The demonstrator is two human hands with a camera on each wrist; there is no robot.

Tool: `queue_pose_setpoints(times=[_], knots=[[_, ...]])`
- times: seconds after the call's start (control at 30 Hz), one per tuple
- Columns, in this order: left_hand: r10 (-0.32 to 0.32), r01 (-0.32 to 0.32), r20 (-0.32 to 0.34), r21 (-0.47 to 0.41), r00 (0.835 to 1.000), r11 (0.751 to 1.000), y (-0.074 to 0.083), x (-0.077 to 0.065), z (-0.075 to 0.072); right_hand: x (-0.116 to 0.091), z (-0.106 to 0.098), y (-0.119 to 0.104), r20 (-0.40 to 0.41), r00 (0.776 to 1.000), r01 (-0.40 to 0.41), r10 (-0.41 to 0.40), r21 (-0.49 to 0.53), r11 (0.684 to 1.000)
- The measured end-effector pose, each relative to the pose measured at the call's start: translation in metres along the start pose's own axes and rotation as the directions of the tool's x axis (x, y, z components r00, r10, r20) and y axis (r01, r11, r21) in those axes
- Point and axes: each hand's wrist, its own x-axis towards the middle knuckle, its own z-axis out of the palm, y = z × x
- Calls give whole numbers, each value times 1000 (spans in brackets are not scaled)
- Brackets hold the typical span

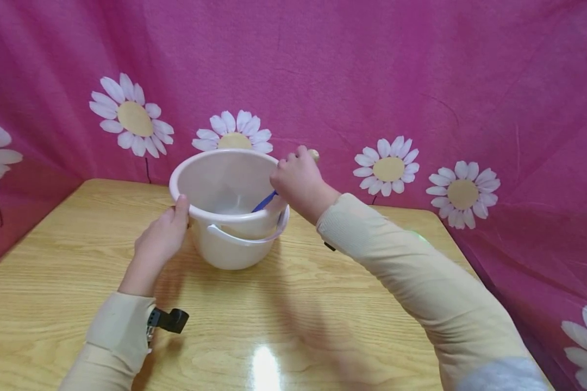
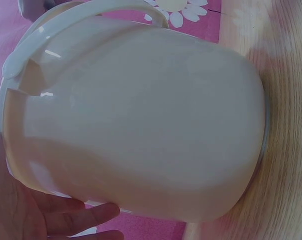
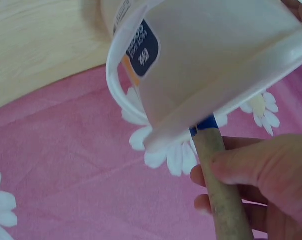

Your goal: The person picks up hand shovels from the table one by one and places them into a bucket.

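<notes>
A white plastic bucket [image 1: 232, 250] stands slightly tilted on the table, its handle hanging down the near side. My left hand [image 1: 163, 233] holds its left side, thumb up at the rim. In the left wrist view, that hand's fingers [image 2: 85, 217] lie along the outside wall. Over the right rim, my right hand [image 1: 300, 182] grips the wooden handle [image 3: 218, 192] of a small tool. The tool's blue neck [image 1: 265, 201] slants down into the bucket, and its working end is hidden behind the near wall.
The wooden table [image 1: 54, 260] extends around the bucket. A pink cloth with daisies [image 1: 323, 70] hangs behind and at both sides. On the bucket's outside is a dark label [image 3: 143, 52]. A black wrist camera [image 1: 173, 320] sticks out from the left sleeve.
</notes>
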Motion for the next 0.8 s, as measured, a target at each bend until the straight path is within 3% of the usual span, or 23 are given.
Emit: queue_pose_setpoints(times=[0.37, 0.67, 0.8], knots=[[-9, 9, 5, -5, 1000, 1000, 0, 1, -1, 5, 4, -15, -11, 999, 35, -35, 48, 998], [-10, 10, 8, -4, 1000, 1000, 1, 2, -2, -11, 19, 1, 11, 1000, -13, 11, 191, 981], [-8, 8, 7, 5, 1000, 1000, 1, 1, -1, -21, 33, 6, 48, 997, -70, 59, 295, 953]])
